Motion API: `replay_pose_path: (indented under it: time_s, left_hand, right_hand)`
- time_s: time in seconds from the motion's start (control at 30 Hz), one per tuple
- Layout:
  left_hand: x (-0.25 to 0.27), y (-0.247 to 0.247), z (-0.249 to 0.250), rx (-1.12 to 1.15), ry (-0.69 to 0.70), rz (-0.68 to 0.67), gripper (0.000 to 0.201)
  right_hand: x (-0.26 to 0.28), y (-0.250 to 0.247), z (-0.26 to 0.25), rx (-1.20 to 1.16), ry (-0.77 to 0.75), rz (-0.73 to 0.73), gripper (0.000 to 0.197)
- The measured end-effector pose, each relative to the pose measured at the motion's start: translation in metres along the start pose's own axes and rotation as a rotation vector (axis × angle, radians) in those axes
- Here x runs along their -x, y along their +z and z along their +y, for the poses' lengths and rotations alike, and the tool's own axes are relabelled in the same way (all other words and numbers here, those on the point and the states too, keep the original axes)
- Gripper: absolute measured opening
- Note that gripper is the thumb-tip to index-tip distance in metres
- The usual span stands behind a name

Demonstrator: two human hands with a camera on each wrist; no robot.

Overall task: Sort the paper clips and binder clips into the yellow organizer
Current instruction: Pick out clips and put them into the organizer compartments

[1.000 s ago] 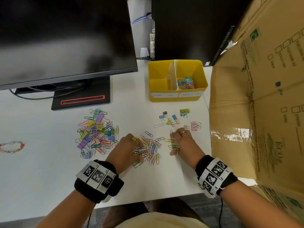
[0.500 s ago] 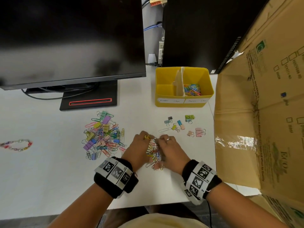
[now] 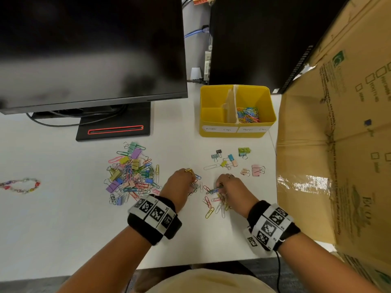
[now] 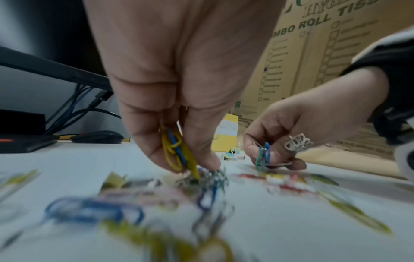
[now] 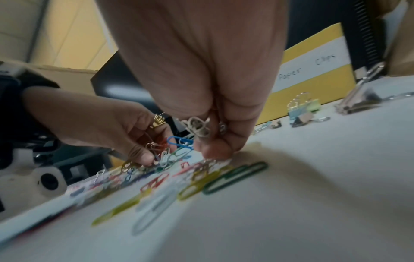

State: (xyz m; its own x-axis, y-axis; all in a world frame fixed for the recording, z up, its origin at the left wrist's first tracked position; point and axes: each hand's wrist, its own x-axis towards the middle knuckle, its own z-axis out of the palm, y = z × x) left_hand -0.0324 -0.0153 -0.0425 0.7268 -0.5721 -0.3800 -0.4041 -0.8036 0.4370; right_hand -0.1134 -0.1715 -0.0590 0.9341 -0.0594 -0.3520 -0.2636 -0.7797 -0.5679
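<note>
The yellow organizer point(image 3: 234, 134) stands at the back of the white desk; its right compartment holds coloured paper clips point(image 3: 248, 115), and its left one looks bare. My left hand point(image 3: 182, 185) pinches a bunch of yellow and blue paper clips point(image 4: 175, 154) just above the desk. My right hand point(image 3: 229, 187) pinches blue and green paper clips point(image 4: 264, 156) beside it. Loose paper clips point(image 3: 215, 205) lie between and below both hands. Several small binder clips point(image 3: 232, 160) lie in front of the organizer. A mixed pile of clips point(image 3: 132, 172) sits to the left.
A monitor point(image 3: 91, 49) on a black stand point(image 3: 114, 127) fills the back left. A tall cardboard box point(image 3: 338, 144) walls the right side. A beaded bracelet point(image 3: 21, 186) lies far left. A dark computer tower point(image 3: 254, 39) stands behind the organizer.
Both hands swept the scattered paper clips together, met over them, then drew apart, each now pinching a bunch of paper clips. Fewer loose clips lie between them.
</note>
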Motion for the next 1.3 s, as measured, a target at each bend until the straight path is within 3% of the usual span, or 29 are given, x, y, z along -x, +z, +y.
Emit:
replay_pose_path:
  time_s: [0.17,0.3,0.47,0.57,0.63,0.77,0.9,1.03,1.2,1.3]
  left_hand:
    - [-0.015,-0.044,0.022,0.152,-0.005,0.032,0.026]
    - [-0.044,-0.086,0.071,0.308,0.075,0.076,0.027]
    - [-0.108,-0.117,0.139,0.334,0.166,0.164,0.021]
    - [-0.156,-0.117,0.171,0.307,0.099,0.23,0.015]
    - [-0.183,-0.11,0.178,0.135,0.058,0.164,0.028]
    - [-0.207,-0.092,0.166,-0.121,0.143,0.008,0.034]
    - [-0.177,-0.099,0.148,0.133,0.287,-0.023,0.036]
    - [-0.113,-0.114,0.092,0.427,0.397,-0.032,0.041]
    - [-0.04,-0.104,0.02,0.53,0.262,0.113,0.035]
    - [-0.002,-0.085,-0.025,0.432,0.047,0.172,0.03]
  right_hand:
    - [-0.003,-0.038,0.005,-0.421,0.072,0.102,0.023]
    - [-0.016,-0.099,0.003,-0.659,0.049,0.318,0.03]
    - [-0.058,-0.161,0.021,-0.691,0.149,0.579,0.034]
    - [-0.089,-0.176,0.041,-0.647,0.262,0.637,0.028]
    - [-0.1,-0.18,0.052,-0.619,0.309,0.612,0.013]
    - [-0.095,-0.184,0.052,-0.501,0.271,0.49,0.036]
    - [-0.079,-0.178,0.044,-0.428,0.154,0.408,0.037]
    - [-0.059,-0.152,0.009,-0.389,-0.003,0.437,0.028]
    - [-0.038,-0.094,-0.043,-0.263,-0.175,0.298,0.021]
    - [-0.041,-0.05,-0.065,-0.107,-0.21,0.059,0.023]
